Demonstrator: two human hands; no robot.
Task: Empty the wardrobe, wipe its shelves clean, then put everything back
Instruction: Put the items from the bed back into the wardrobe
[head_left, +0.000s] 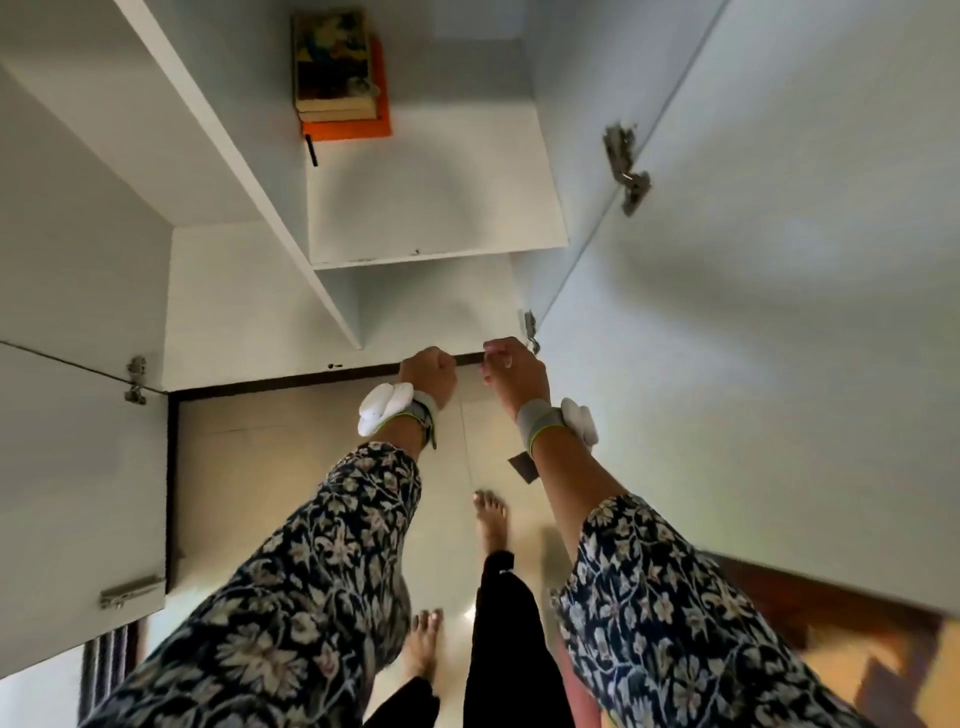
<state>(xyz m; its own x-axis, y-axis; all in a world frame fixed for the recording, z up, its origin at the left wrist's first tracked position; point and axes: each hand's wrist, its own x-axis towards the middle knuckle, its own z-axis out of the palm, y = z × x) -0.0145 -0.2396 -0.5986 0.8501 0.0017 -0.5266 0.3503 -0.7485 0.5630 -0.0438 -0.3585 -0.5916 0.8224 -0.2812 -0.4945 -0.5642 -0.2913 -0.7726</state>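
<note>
Floral sleeves (291, 597) cover both my forearms. Below them my bare feet (491, 519) stand on the pale floor (311, 441), just short of the bottom shelf (249, 312). Grey bands (540, 421) with white pods sit on both wrists.

My left grip (428, 371) is at the bottom shelf's front edge, curled into a tight fist with its back towards me. I cannot tell whether anything is inside it. My right grip (515, 370) is just beside it at the same edge, near that shelf's right end. Its fingers are bent in towards the thumb, and nothing shows between them. The two grips are close but apart.

The wardrobe (540, 130) stands open, its left door (67, 467) and right door (779, 260) swung out to either side of the bottom shelf. A divider (270, 171) rises from that shelf. Above the bottom shelf, right of the divider, an upper shelf (431, 208) carries a stack of books (337, 73) far back against the rear wall, the lowest one orange.
</note>
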